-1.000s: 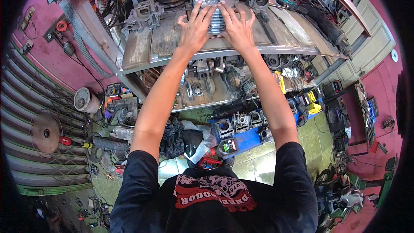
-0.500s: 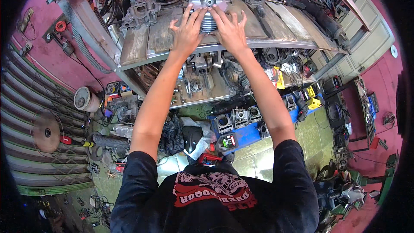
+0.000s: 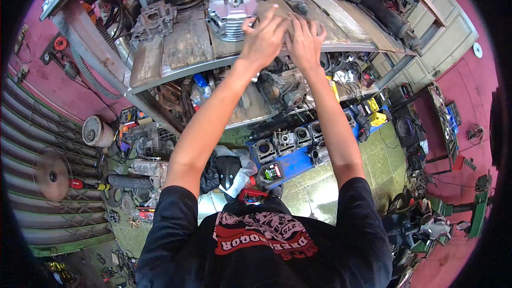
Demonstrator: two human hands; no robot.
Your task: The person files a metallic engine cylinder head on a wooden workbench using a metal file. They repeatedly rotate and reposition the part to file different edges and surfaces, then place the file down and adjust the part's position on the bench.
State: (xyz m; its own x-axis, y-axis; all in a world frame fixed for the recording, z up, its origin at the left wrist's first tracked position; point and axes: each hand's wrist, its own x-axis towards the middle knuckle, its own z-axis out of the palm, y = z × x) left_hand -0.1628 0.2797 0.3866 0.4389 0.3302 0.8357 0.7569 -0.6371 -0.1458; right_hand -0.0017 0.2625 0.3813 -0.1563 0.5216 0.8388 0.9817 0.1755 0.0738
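Fingers [image 3: 270, 16] loosely curled, though we cannot tell whether they pinch anything, our left hand [image 3: 261, 44] and right hand [image 3: 305, 44] now sit right of the silver, finned metal engine part [image 3: 231, 9] instead of around it, leaving it apparently free on the brown wooden shelf [image 3: 184, 45].

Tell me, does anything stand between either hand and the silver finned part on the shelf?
Nothing visible stands between the left hand and the silver finned part; whether they touch, I cannot tell. From the right hand, though, the left hand is in the way, between it and the part.
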